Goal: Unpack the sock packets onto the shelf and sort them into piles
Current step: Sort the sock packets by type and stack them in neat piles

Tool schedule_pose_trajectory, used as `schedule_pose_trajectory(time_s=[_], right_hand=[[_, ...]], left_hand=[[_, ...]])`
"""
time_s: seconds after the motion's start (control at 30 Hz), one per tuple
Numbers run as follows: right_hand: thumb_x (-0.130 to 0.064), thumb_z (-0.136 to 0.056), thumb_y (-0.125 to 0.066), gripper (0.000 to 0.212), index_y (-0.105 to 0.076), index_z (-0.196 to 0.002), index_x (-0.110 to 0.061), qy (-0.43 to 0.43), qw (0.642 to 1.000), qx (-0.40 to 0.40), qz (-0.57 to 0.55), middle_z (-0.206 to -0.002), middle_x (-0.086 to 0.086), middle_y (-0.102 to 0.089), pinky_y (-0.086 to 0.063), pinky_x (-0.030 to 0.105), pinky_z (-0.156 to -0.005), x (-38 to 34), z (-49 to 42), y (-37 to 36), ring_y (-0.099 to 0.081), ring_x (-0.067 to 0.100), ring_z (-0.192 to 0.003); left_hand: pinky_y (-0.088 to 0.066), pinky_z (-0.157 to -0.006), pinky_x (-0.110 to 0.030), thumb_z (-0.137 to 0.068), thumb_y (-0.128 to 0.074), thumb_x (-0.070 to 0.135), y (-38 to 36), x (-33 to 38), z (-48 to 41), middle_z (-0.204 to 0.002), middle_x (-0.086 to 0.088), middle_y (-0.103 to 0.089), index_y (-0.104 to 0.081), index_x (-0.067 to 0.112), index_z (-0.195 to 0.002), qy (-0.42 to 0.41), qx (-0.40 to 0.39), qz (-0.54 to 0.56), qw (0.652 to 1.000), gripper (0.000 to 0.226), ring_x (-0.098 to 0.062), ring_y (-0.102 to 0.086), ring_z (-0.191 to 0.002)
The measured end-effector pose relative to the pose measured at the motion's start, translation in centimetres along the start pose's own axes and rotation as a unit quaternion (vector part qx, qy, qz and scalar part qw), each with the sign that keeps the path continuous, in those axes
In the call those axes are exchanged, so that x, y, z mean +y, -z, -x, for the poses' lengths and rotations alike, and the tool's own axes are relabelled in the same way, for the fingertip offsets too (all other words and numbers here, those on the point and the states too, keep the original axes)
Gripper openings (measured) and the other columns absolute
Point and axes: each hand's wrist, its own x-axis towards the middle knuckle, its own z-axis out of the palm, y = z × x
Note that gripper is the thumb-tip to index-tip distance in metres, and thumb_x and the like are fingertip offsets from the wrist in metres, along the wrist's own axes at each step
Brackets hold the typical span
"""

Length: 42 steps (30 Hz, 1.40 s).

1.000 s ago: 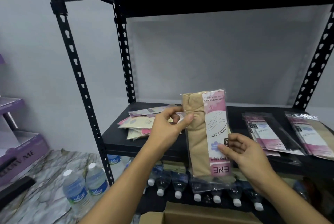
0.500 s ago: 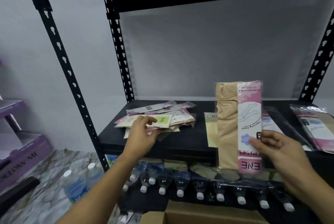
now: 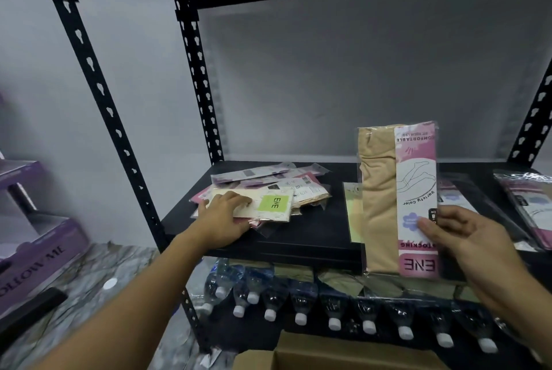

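Observation:
My right hand (image 3: 460,235) pinches a beige stocking packet (image 3: 385,205) with a pink ENE label and holds it upright in front of the black shelf (image 3: 313,238). My left hand (image 3: 222,217) rests on the left pile of packets (image 3: 268,193), fingers on its top packet with a green ENE label (image 3: 273,204). A pale yellow packet (image 3: 352,214) lies flat behind the held one. More pink-labelled packets (image 3: 525,205) lie at the shelf's right end.
Water bottles (image 3: 298,295) lie in a row on the shelf below. An open cardboard box (image 3: 328,354) sits at the bottom edge. Purple boxes (image 3: 33,238) stand at the left on a marble-patterned floor. Black perforated shelf posts (image 3: 98,94) rise on both sides.
My left hand let go of the beige packet, moved left to the pile and now rests on the green-labelled packet. My right hand carried the beige packet to the right.

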Motion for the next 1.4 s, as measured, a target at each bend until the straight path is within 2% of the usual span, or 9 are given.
schedule_pose_trajectory(time_s=[0.2,0.33,0.43,0.6,0.73,0.8,0.93,1.13,1.4], right_hand=[[-0.06,-0.022,-0.09,0.093,-0.067,-0.098,-0.011,0.005,1.0,-0.001,-0.006,-0.097,0.009,-0.074,-0.059,0.022,-0.073,-0.7,0.4,-0.2,-0.071,0.02,-0.087],[-0.049,-0.038,-0.09,0.067,-0.067,-0.091,-0.015,0.012,1.0,-0.004,-0.016,-0.09,0.006,-0.075,-0.059,0.019,-0.067,-1.2,0.6,-0.1,-0.072,0.018,-0.085],[-0.027,-0.055,-0.08,0.041,-0.066,-0.092,-0.014,0.004,1.0,-0.001,-0.027,-0.1,0.014,-0.071,-0.058,0.029,-0.071,-1.5,0.5,-0.2,-0.069,0.025,-0.09],[-0.06,-0.025,-0.09,0.084,-0.068,-0.092,-0.015,0.003,1.0,0.021,-0.012,-0.092,0.004,-0.075,-0.058,0.018,-0.068,-1.4,0.4,-0.7,-0.071,0.014,-0.083],[-0.012,-0.072,-0.077,0.025,-0.066,-0.094,-0.011,-0.002,0.999,0.013,-0.039,-0.103,0.017,-0.071,-0.054,0.035,-0.085,-1.9,0.6,-1.2,-0.067,0.03,-0.098],[-0.008,-0.073,-0.075,0.023,-0.067,-0.094,-0.01,-0.005,0.999,0.019,-0.027,-0.101,0.016,-0.071,-0.053,0.04,-0.09,-2.0,0.8,-0.9,-0.067,0.03,-0.097],[-0.01,-0.071,-0.074,0.02,-0.067,-0.089,-0.014,-0.004,0.999,0.024,-0.04,-0.095,0.01,-0.073,-0.059,0.022,-0.072,-2.5,1.1,-0.6,-0.069,0.021,-0.086],[-0.007,-0.072,-0.073,0.017,-0.066,-0.086,-0.012,-0.006,0.998,0.023,-0.053,-0.092,0.01,-0.072,-0.059,0.024,-0.07,-3.4,2.2,-0.9,-0.069,0.019,-0.081],[-0.001,-0.082,-0.069,0.014,-0.066,-0.094,-0.007,-0.044,0.997,0.03,-0.049,-0.092,0.011,-0.074,-0.057,0.035,-0.074,-4.6,3.3,-0.7,-0.071,0.022,-0.083]], left_hand=[[-0.035,-0.109,-0.043,-0.08,-0.074,0.04,-0.2,-1.5,2.2,-0.134,0.01,-0.05,-0.054,0.034,-0.131,-0.076,0.01,0.042,0.996,0.055,-0.016,-0.043,-0.127],[-0.045,-0.102,-0.036,-0.083,-0.076,0.021,1.0,-1.5,2.7,-0.118,0.009,-0.067,-0.072,0.029,-0.111,-0.087,0.083,0.172,0.978,0.029,-0.012,-0.058,-0.114],[-0.047,-0.098,-0.031,-0.081,-0.078,0.02,2.2,-1.0,2.7,-0.107,0.011,-0.072,-0.076,0.028,-0.1,-0.055,0.115,0.224,0.966,0.021,-0.009,-0.063,-0.106],[-0.048,-0.092,-0.029,-0.081,-0.077,0.016,2.4,-0.1,0.2,-0.104,0.005,-0.07,-0.077,0.022,-0.098,0.061,0.119,0.226,0.965,0.019,-0.015,-0.062,-0.104],[-0.056,-0.076,-0.031,-0.084,-0.074,0.016,3.0,1.3,-0.6,-0.088,0.004,-0.074,-0.075,0.024,-0.086,0.1,0.178,0.333,0.921,0.008,-0.013,-0.068,-0.082],[-0.058,-0.07,-0.031,-0.086,-0.072,0.018,4.0,2.3,-0.1,-0.082,0.006,-0.073,-0.074,0.024,-0.087,0.095,0.24,0.375,0.89,0.007,-0.012,-0.069,-0.076],[-0.058,-0.068,-0.029,-0.087,-0.072,0.023,6.3,3.8,2.0,-0.086,0.004,-0.074,-0.074,0.015,-0.097,0.078,0.306,0.433,0.844,0.012,-0.012,-0.07,-0.079],[-0.06,-0.079,-0.041,-0.088,-0.069,0.021,5.5,7.2,6.4,-0.094,-0.005,-0.077,-0.071,0.01,-0.098,0.121,0.197,0.623,0.747,0.015,-0.025,-0.074,-0.088],[-0.057,-0.085,-0.047,-0.089,-0.068,0.021,2.6,10.6,7.5,-0.098,-0.009,-0.077,-0.07,0.007,-0.103,0.137,0.098,0.685,0.709,0.019,-0.031,-0.073,-0.092]])
